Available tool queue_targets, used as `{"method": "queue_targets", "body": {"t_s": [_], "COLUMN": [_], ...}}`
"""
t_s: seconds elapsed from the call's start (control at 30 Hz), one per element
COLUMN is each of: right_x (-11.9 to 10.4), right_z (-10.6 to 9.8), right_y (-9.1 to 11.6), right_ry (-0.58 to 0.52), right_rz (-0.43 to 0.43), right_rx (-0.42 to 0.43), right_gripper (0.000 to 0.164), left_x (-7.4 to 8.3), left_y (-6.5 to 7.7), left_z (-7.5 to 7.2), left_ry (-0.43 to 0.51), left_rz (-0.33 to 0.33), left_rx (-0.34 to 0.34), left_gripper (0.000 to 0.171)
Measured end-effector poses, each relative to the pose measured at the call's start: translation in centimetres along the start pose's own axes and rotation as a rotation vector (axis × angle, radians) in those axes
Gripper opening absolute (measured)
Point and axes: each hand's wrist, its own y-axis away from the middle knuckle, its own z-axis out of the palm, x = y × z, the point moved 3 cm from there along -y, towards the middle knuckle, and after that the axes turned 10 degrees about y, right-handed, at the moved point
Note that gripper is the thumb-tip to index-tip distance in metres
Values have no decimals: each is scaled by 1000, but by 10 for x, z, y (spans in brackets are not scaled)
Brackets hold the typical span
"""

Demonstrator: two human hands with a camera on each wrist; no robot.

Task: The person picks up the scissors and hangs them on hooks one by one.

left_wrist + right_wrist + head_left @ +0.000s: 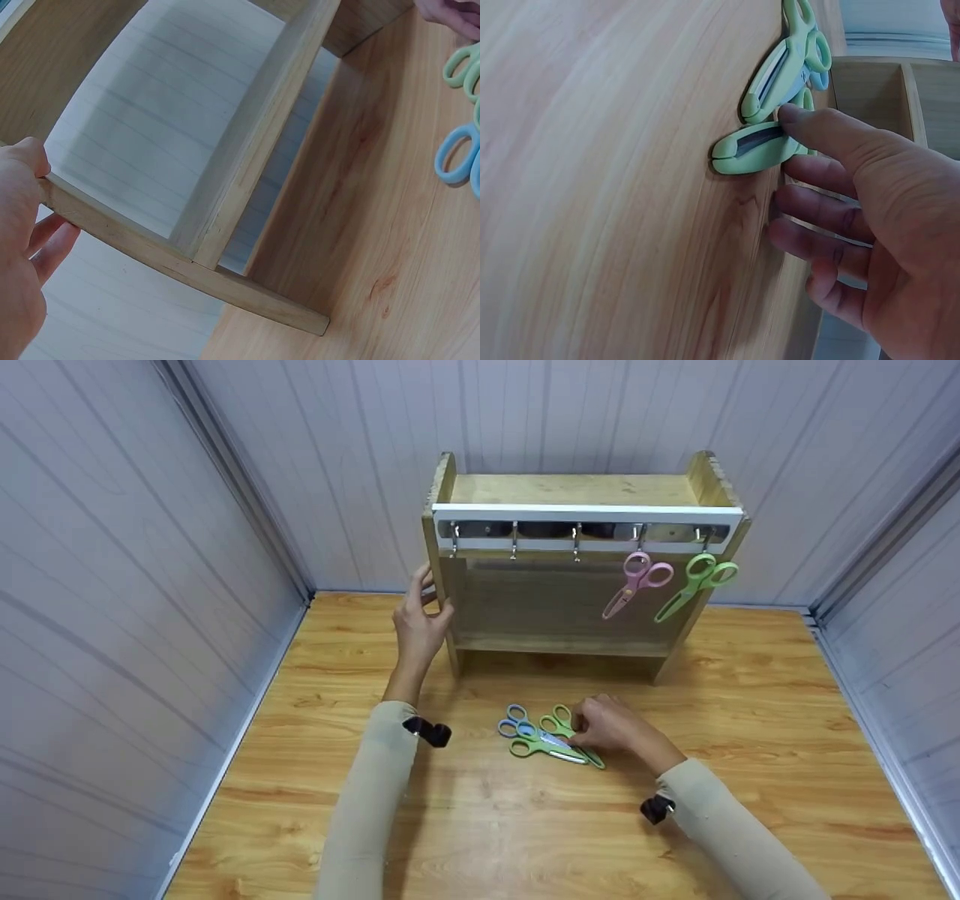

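My left hand [420, 626] grips the left side panel of a wooden shelf [562, 643], its thumb on the front edge and fingers behind, as the left wrist view also shows. On the table, my right hand [611, 724] pinches green scissors [756, 154] between thumb and index finger near the middle; the other fingers are loosely bent. Directly beside them lie a second pair of green scissors [534, 746] and blue scissors [511, 727], overlapping. Pink scissors [637, 581] and another green pair [686, 592] hang from the two rightmost hooks of the shelf's rail.
A white rail [480, 510] with several metal hooks runs across the shelf's top front; three hooks [514, 544] on the left carry nothing. Pale panelled walls [360, 472] enclose the wood-grain table [480, 825] at the back and both sides.
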Motion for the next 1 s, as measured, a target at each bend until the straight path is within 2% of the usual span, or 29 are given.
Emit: {"method": "queue_targets", "body": {"t_s": [0.37,0.6,0.77,1.0], "right_x": [0,1,2,1], "right_z": [1,3,3,3], "right_y": [-1,-1,0,0], "right_ry": [-3,-19,-22,-32], "right_rz": [-5,8,4,6], "right_rx": [9,17,57,71], "right_gripper": [14,13,15,17], "left_x": [-1,-2,-2,-3], "left_y": [0,-1,-1,-1], "left_z": [0,0,0,0], "left_ry": [14,3,-24,-11], "left_rz": [14,9,9,21], "left_rx": [4,5,0,-1], "left_gripper": [63,62,62,62]}}
